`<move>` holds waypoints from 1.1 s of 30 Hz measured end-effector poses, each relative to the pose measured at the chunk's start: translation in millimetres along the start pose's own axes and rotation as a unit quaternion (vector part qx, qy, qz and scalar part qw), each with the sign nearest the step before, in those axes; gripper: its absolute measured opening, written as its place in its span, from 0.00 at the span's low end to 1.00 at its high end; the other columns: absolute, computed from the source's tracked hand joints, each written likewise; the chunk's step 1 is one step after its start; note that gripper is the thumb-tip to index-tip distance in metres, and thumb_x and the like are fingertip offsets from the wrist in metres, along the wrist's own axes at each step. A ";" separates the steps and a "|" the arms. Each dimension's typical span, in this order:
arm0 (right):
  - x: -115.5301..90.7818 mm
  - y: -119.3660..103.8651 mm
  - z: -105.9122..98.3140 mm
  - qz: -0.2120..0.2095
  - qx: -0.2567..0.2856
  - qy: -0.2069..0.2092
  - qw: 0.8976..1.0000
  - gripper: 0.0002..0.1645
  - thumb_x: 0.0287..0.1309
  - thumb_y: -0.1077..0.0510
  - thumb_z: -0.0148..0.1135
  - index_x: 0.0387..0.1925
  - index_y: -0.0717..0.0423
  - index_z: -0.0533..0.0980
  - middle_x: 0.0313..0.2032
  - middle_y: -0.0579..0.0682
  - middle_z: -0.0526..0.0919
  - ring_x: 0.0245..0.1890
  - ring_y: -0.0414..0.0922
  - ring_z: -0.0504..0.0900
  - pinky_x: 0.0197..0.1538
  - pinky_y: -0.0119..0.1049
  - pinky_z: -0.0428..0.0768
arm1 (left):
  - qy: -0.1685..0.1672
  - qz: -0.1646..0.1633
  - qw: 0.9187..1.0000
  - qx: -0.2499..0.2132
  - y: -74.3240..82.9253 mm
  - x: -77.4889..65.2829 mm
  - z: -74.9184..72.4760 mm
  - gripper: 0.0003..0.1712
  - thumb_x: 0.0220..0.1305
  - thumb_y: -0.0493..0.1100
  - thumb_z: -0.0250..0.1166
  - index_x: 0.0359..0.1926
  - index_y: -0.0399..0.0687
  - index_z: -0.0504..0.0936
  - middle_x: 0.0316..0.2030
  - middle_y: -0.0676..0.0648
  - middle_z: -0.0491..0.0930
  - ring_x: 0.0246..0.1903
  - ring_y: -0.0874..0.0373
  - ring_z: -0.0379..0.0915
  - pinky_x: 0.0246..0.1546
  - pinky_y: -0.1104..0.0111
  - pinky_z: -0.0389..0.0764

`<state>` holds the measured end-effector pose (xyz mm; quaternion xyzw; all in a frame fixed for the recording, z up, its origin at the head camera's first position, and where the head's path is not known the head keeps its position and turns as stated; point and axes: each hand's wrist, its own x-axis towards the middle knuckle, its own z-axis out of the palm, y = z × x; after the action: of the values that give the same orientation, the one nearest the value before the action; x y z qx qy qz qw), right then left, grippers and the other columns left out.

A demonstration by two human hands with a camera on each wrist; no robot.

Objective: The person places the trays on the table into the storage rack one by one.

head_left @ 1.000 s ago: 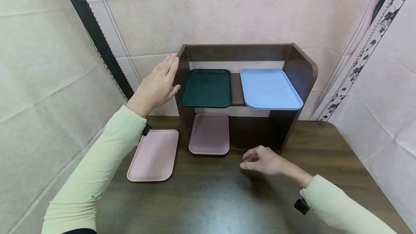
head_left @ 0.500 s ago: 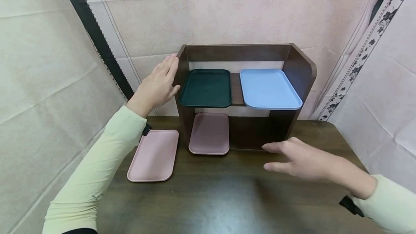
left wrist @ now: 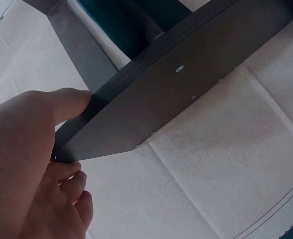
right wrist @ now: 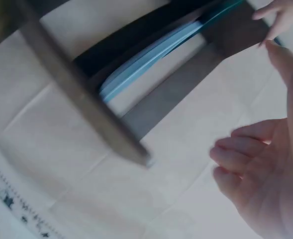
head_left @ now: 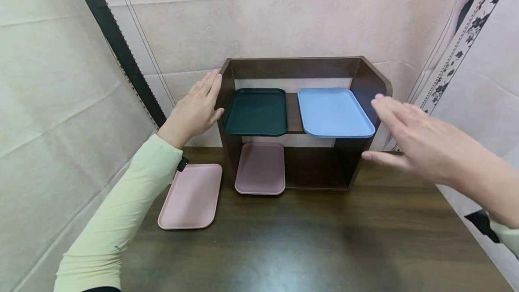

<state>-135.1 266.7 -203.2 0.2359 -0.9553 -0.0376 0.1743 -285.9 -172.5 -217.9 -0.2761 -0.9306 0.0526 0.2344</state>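
A dark brown two-tier shelf [head_left: 293, 67] stands on the table. My left hand [head_left: 193, 111] holds its left side panel near the top, with the thumb at the front edge and the fingers round the upper corner in the left wrist view. Off the shelf's right side, my right hand [head_left: 430, 141] is raised with fingers extended and thumb apart, holding nothing. A dark green tray [head_left: 256, 111] and a light blue tray [head_left: 335, 112] lie on the upper tier. Below the green one, a mauve-pink tray [head_left: 261, 168] sits in the lower tier, its front end sticking out.
Another pink tray [head_left: 191, 196] lies on the brown wooden table [head_left: 292, 242], left of the shelf and partly behind the left forearm. Pale patterned cloth [head_left: 308, 17] hangs behind and at both sides.
My right hand has moved up and to the right, from the front of the lower tier to beside the shelf's right panel, its fingers straightening. The left hand has stayed on the left panel.
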 end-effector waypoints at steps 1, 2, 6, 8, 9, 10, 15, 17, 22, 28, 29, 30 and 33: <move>3.3 5.6 1.1 -0.006 -0.011 0.012 1.000 0.62 0.55 0.31 0.60 0.76 0.55 0.42 0.75 0.62 0.51 0.72 0.63 0.56 0.75 0.58 0.53 | 0.002 0.001 1.000 0.001 -0.4 -0.2 -0.1 0.46 0.70 0.49 0.55 0.75 0.32 0.42 0.76 0.35 0.44 0.76 0.42 0.42 0.75 0.52 0.53; 6.7 11.0 2.6 -0.013 -0.020 0.020 1.000 0.62 0.56 0.31 0.59 0.76 0.57 0.42 0.75 0.64 0.51 0.73 0.63 0.55 0.77 0.55 0.48 | 0.003 0.003 1.000 0.003 -0.7 -0.4 -0.1 0.45 0.70 0.49 0.55 0.74 0.32 0.42 0.76 0.35 0.44 0.76 0.42 0.42 0.76 0.52 0.52; 20.6 31.0 13.6 -0.023 -0.043 0.041 0.998 0.61 0.57 0.31 0.58 0.75 0.64 0.44 0.73 0.67 0.51 0.74 0.61 0.52 0.79 0.50 0.42 | 0.007 0.008 1.000 0.008 -0.9 -0.1 0.4 0.45 0.70 0.50 0.55 0.74 0.31 0.43 0.76 0.35 0.45 0.76 0.41 0.43 0.76 0.52 0.53; 27.8 39.6 19.5 -0.021 -0.046 0.042 0.998 0.60 0.58 0.32 0.57 0.75 0.65 0.44 0.73 0.68 0.52 0.74 0.62 0.52 0.79 0.51 0.42 | 0.007 0.008 1.000 0.008 -0.7 0.2 0.6 0.45 0.70 0.50 0.56 0.74 0.31 0.43 0.76 0.35 0.45 0.76 0.41 0.43 0.76 0.52 0.53; 31.3 43.6 22.6 -0.019 -0.047 0.041 0.998 0.60 0.59 0.32 0.57 0.74 0.65 0.44 0.73 0.69 0.52 0.74 0.62 0.52 0.79 0.51 0.42 | 0.007 0.007 1.000 0.007 -0.5 0.3 0.7 0.45 0.70 0.50 0.56 0.74 0.31 0.43 0.76 0.35 0.46 0.76 0.41 0.43 0.76 0.52 0.53; 34.9 47.1 25.5 -0.017 -0.048 0.039 0.998 0.59 0.60 0.32 0.56 0.74 0.65 0.44 0.73 0.69 0.51 0.74 0.62 0.52 0.79 0.51 0.42 | 0.005 0.006 1.000 0.006 -0.4 0.4 0.8 0.45 0.70 0.50 0.56 0.74 0.31 0.43 0.76 0.35 0.45 0.76 0.42 0.43 0.76 0.52 0.52; 51.5 61.4 37.5 -0.005 -0.041 0.050 0.998 0.57 0.62 0.34 0.54 0.74 0.68 0.45 0.72 0.70 0.52 0.73 0.62 0.52 0.78 0.53 0.45 | -0.002 0.001 1.000 0.007 -0.2 -0.2 0.4 0.46 0.70 0.50 0.55 0.75 0.32 0.42 0.76 0.35 0.44 0.76 0.42 0.42 0.76 0.52 0.53; 56.4 65.3 40.7 0.004 -0.036 0.056 0.998 0.56 0.63 0.35 0.54 0.73 0.68 0.45 0.72 0.70 0.52 0.74 0.62 0.52 0.78 0.55 0.46 | -0.003 -0.001 1.000 0.008 -0.2 -0.7 0.2 0.46 0.70 0.51 0.55 0.75 0.33 0.41 0.76 0.36 0.44 0.76 0.42 0.42 0.76 0.52 0.53; 62.5 71.0 49.4 0.028 -0.026 0.057 0.998 0.55 0.64 0.34 0.51 0.74 0.67 0.44 0.73 0.68 0.50 0.75 0.60 0.50 0.77 0.56 0.45 | -0.001 0.001 1.000 0.008 0.4 -2.2 1.8 0.46 0.70 0.51 0.55 0.75 0.33 0.42 0.76 0.36 0.44 0.76 0.43 0.42 0.76 0.52 0.53; 63.4 74.1 55.8 0.044 -0.006 0.063 0.997 0.56 0.64 0.34 0.51 0.75 0.66 0.41 0.75 0.66 0.47 0.75 0.60 0.50 0.77 0.56 0.46 | 0.007 0.006 1.000 0.014 0.7 -1.1 0.4 0.45 0.70 0.50 0.56 0.74 0.32 0.43 0.76 0.36 0.45 0.76 0.42 0.43 0.75 0.52 0.53; 63.5 74.2 56.4 0.046 -0.004 0.063 0.997 0.56 0.64 0.34 0.51 0.75 0.65 0.40 0.75 0.66 0.47 0.75 0.60 0.50 0.77 0.56 0.46 | 0.004 0.006 1.000 0.014 0.6 -0.6 -0.4 0.45 0.70 0.50 0.56 0.74 0.32 0.43 0.76 0.36 0.44 0.76 0.43 0.42 0.76 0.53 0.53; 63.7 74.3 56.7 0.048 -0.001 0.062 0.997 0.56 0.64 0.33 0.51 0.75 0.65 0.40 0.75 0.66 0.46 0.75 0.61 0.50 0.77 0.56 0.46 | -0.001 0.005 1.000 0.011 0.3 0.0 -1.5 0.46 0.70 0.50 0.56 0.75 0.33 0.43 0.76 0.36 0.44 0.76 0.43 0.42 0.76 0.53 0.53; 65.7 74.5 56.8 0.053 0.004 0.061 0.997 0.57 0.64 0.33 0.51 0.75 0.64 0.40 0.75 0.64 0.46 0.73 0.64 0.53 0.75 0.59 0.50 | -0.021 -0.004 1.000 0.002 -1.8 2.5 -6.5 0.46 0.70 0.51 0.56 0.75 0.34 0.43 0.76 0.37 0.45 0.76 0.43 0.43 0.75 0.53 0.53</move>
<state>-242.0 301.6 -224.2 0.1875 -0.9540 -0.0103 0.2336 -285.6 -172.9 -210.8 -0.2708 -0.9364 0.0592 0.2153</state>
